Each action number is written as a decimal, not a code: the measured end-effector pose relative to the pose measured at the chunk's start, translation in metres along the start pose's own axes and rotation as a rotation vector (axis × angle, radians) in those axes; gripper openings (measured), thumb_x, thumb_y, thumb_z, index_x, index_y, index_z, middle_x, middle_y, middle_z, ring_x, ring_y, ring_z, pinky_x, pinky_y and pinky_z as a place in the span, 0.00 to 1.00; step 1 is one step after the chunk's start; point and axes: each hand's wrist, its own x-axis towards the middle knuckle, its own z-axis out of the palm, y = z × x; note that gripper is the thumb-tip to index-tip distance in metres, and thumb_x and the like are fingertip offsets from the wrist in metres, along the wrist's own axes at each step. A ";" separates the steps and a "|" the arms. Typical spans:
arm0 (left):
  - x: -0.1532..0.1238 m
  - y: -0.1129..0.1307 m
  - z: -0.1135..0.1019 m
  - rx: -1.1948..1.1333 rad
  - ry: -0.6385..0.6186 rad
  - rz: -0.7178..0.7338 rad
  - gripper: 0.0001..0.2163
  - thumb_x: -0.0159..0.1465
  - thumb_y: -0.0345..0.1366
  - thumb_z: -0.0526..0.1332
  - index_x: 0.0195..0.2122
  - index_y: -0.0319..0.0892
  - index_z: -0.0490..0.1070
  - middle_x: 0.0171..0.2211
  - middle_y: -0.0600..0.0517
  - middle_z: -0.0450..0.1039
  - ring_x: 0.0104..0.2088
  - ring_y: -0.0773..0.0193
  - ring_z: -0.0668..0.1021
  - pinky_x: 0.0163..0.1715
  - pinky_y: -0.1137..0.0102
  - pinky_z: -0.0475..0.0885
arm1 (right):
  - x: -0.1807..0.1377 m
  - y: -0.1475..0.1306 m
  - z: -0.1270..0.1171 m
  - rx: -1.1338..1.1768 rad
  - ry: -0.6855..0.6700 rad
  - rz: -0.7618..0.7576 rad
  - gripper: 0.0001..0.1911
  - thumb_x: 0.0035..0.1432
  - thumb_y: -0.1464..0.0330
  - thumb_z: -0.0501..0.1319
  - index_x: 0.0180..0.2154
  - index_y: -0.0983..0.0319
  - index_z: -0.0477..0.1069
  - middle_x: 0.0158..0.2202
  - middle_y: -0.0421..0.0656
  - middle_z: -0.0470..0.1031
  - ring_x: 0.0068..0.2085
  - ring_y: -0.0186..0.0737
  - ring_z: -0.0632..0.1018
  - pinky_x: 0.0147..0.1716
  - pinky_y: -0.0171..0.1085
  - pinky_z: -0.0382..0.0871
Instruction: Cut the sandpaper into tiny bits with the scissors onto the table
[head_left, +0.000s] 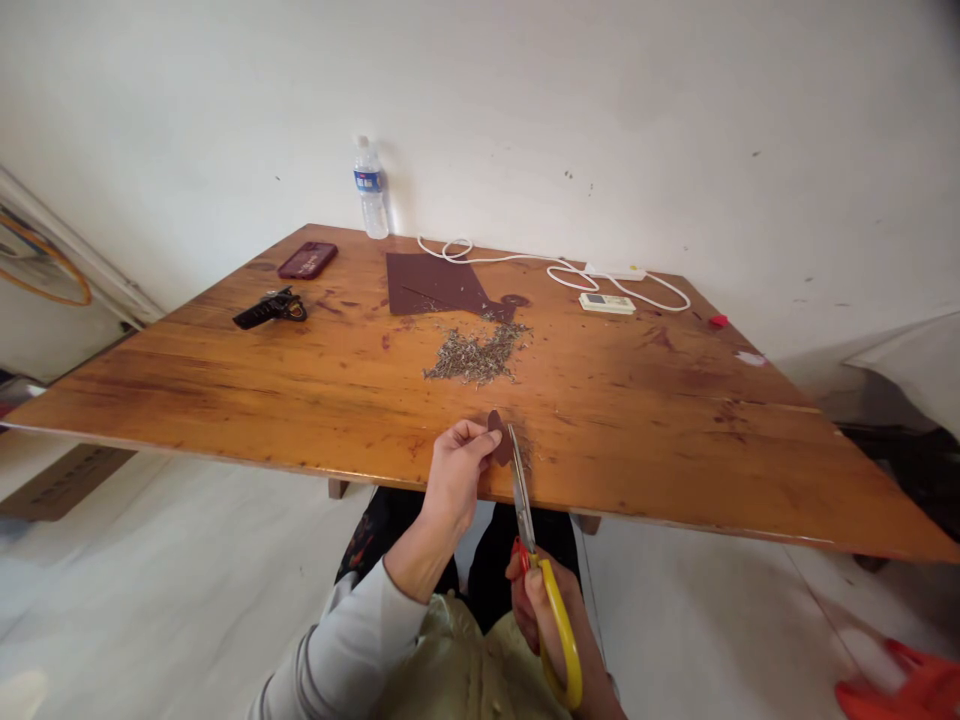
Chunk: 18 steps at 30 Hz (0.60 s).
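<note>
Pinches one small maroon piece [503, 452] between thumb and fingers of the left hand [454, 470], just over the near edge of the wooden table [225, 400]. Grips one pair of scissors [527, 525] in the right hand [551, 600], fingers curled about the yellow and red handles, on the lap side of that same edge. Points both blades forward, close together, along the right side of the piece; cannot tell whether touching it.

Offers a wide stretch of wood leftward, from the left wrist to the slanting left edge, and another rightward, from the blades to the right edge. Leaves a narrower band ahead, between the fingertips and one heap of shreds [476, 357], too many to count. Meets a white wall [637, 120] along the far edge.

Counted beyond and around: one large maroon sheet [431, 285] just behind the heap; one upright bottle [371, 195] at the far edge; one dark red phone case [307, 261] and one black hair clip [271, 308] near the left edge; one looping white cord [517, 258]; one pale remote [607, 303]; one red scrap [718, 321] and one white scrap [750, 358] by the right edge.
</note>
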 end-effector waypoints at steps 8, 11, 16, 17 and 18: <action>0.001 -0.002 -0.001 -0.009 0.034 0.006 0.20 0.44 0.39 0.80 0.19 0.44 0.66 0.19 0.59 0.66 0.23 0.70 0.69 0.28 0.71 0.64 | 0.000 0.001 0.003 0.006 0.020 -0.080 0.42 0.57 0.27 0.60 0.41 0.60 0.73 0.20 0.29 0.55 0.20 0.31 0.52 0.18 0.34 0.45; 0.001 -0.002 0.000 -0.004 0.028 0.016 0.20 0.44 0.39 0.79 0.17 0.44 0.65 0.19 0.59 0.65 0.23 0.70 0.67 0.28 0.71 0.63 | 0.004 0.004 -0.001 -0.052 0.038 -0.080 0.43 0.55 0.26 0.62 0.40 0.61 0.75 0.20 0.28 0.54 0.20 0.31 0.52 0.20 0.35 0.44; 0.000 0.001 0.001 0.026 0.014 0.013 0.18 0.44 0.40 0.77 0.16 0.44 0.65 0.17 0.58 0.65 0.22 0.71 0.66 0.27 0.71 0.61 | 0.007 0.009 -0.003 -0.033 0.068 -0.061 0.42 0.53 0.25 0.63 0.35 0.59 0.73 0.18 0.26 0.51 0.18 0.28 0.50 0.17 0.33 0.42; 0.000 0.001 0.002 0.031 0.014 0.012 0.18 0.44 0.40 0.77 0.16 0.44 0.65 0.17 0.58 0.66 0.22 0.71 0.66 0.27 0.71 0.61 | 0.006 0.010 -0.003 -0.009 0.067 -0.056 0.41 0.53 0.26 0.63 0.34 0.58 0.72 0.18 0.26 0.50 0.18 0.28 0.49 0.16 0.32 0.42; 0.000 0.001 0.002 0.032 0.012 0.010 0.17 0.44 0.40 0.76 0.16 0.44 0.66 0.17 0.58 0.66 0.22 0.71 0.66 0.28 0.71 0.61 | 0.006 0.010 -0.003 0.012 0.060 -0.048 0.40 0.53 0.27 0.64 0.33 0.58 0.71 0.17 0.26 0.49 0.18 0.28 0.49 0.16 0.31 0.42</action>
